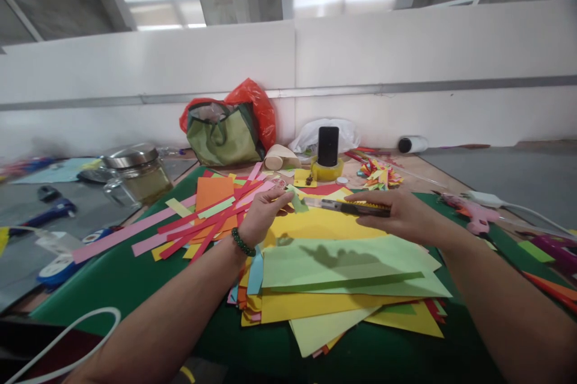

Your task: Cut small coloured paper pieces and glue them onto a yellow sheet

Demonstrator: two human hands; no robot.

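Between thumb and fingers, my left hand [261, 214] pinches a small light green paper piece [298, 200]. A box cutter [349, 207] lies in my right hand [403, 216], its blade pointing left and close to the green piece; whether blade and paper touch I cannot tell. Both hands are above a stack of coloured paper, with a light green sheet [315, 264] and a yellow sheet [315, 307] in it. Beside my left hand, pink, red and green paper strips [202, 222] lie crossed over an orange sheet [211, 192].
A phone [328, 146] stands in a yellow tape roll [327, 171] at the back. To the left are a glass jar [135, 173] and a green bag [223, 137]. On the right lies a pink glue gun [478, 214] with a white cable. Dark green sheeting [148, 288] covers the table.
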